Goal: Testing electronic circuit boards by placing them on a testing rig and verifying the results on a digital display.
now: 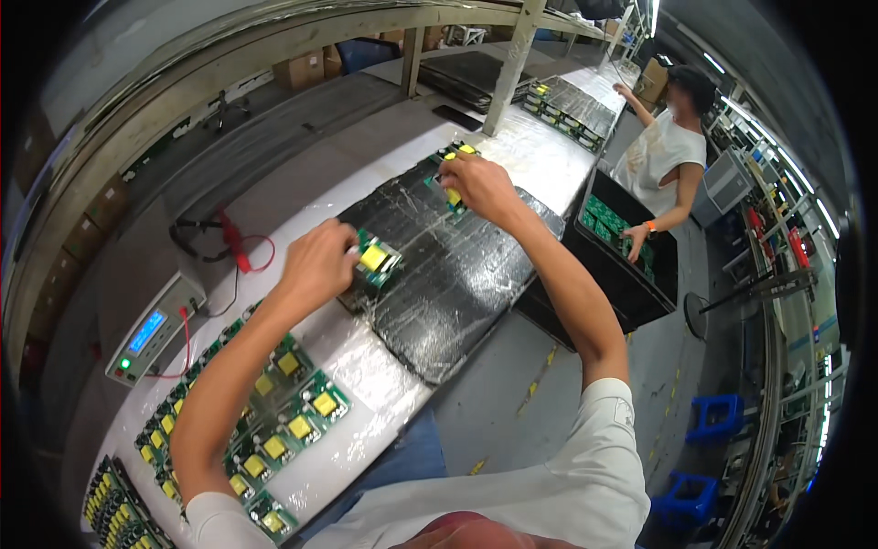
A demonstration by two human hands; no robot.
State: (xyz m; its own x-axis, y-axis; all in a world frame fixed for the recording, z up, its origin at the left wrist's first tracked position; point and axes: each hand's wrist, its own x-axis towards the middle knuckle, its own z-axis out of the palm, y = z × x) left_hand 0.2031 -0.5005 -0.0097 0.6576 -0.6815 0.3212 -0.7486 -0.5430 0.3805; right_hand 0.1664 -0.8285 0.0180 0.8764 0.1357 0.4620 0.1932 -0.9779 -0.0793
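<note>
My left hand [318, 263] is closed on the edge of a green circuit board [377, 260] with a yellow transformer, at the left side of a black, film-wrapped panel [448, 306]. At the panel's far end, my right hand [483, 189] pinches a second circuit board [454, 199], also green with a yellow part. My fingers partly cover that board. Just beyond it lies another board of the same kind [466, 149], touching or close to my right fingers; which, I cannot tell.
Rows of circuit boards [274, 446] cover the bench at left. A meter with a lit display [148, 331] and a red-handled clip [232, 240] stand behind. To the right, a co-worker [666, 156] reaches into a black crate [599, 291] of green boards. Blue stools [715, 417] stand on the floor.
</note>
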